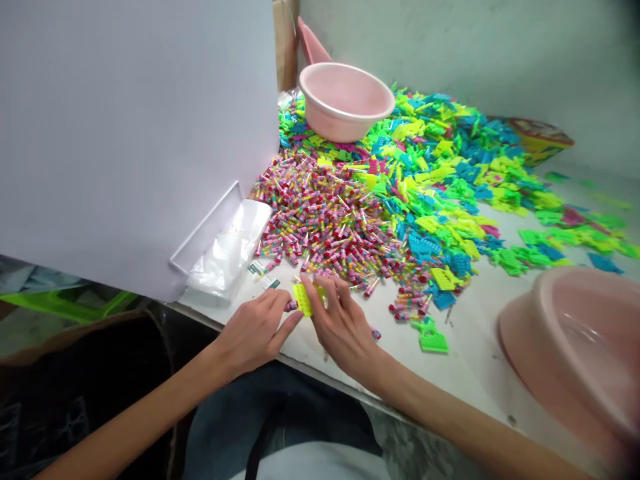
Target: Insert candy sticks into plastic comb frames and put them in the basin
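Observation:
My right hand [345, 327] is closed on a small bright yellow plastic piece [302, 300], its fingers partly covering it. My left hand [256, 328] pinches a small pink-wrapped tube [291, 305] that points at the yellow piece; whether the two touch cannot be made out. Just beyond both hands spreads a heap of similar small tubes [325, 213], striped in pink and yellow with red ends. To the right of my right hand a green plastic piece [433, 339] lies on the white table [475, 360].
A mound of green, yellow, blue and pink plastic pieces [450, 173] fills the table's back, with a pink basin [345, 100] on it. Another pink basin [530, 327] stands at right. Clear plastic bags [225, 260] lie by a large white panel [135, 133] at left.

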Motion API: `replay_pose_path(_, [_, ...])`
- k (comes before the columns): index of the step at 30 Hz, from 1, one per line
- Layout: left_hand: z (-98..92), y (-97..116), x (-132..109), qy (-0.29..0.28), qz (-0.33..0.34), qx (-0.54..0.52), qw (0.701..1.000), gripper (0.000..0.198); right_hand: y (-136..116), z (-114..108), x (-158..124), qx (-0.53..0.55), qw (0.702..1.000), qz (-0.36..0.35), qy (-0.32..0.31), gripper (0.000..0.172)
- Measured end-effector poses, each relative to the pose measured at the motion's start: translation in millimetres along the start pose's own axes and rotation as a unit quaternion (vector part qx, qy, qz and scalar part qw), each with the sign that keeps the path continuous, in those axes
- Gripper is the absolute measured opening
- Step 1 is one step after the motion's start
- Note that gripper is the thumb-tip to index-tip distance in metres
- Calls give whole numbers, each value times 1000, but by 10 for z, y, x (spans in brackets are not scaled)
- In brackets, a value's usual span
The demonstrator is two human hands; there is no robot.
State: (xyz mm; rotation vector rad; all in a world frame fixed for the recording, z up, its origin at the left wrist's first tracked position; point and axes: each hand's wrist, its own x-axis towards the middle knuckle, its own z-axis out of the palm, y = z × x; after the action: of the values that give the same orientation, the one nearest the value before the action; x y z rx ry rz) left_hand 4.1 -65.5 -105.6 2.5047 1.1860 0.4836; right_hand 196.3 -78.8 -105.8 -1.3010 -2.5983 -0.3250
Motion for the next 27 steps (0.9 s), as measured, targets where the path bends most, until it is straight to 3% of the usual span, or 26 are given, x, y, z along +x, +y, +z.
replay_pose_path(5, [-129, 83, -56, -18, 20, -79, 997, 19, 29, -197, -111, 176, 982, 65, 33, 59])
replay_pose_path(8, [-181, 135, -75, -7, 1, -125, 992, 35, 73, -331, -155, 334, 938, 88, 16, 58])
replay_pose_path(11, [-227, 171, -50, -8, -6, -170, 985, 58, 88, -395, -159, 500, 855, 140, 4, 45])
replay_pose_path(15, [-248, 190, 13, -20, 24, -165, 986, 49, 49, -316, -122, 688, 681, 251, 20, 24])
replay_pose_path(17, [-235, 187, 26, -23, 7, -161, 987, 50, 40, -248, -107, 729, 621, 287, 12, 25])
replay_pose_path(21, [-232, 172, 25, -47, 15, -147, 988, 58, 65, -179, -110, 746, 589, 307, -50, 29])
replay_pose_path(27, [-285, 88, 11, -82, 69, -130, 986, 62, 44, -219, -115, 781, 526, 331, -59, 36])
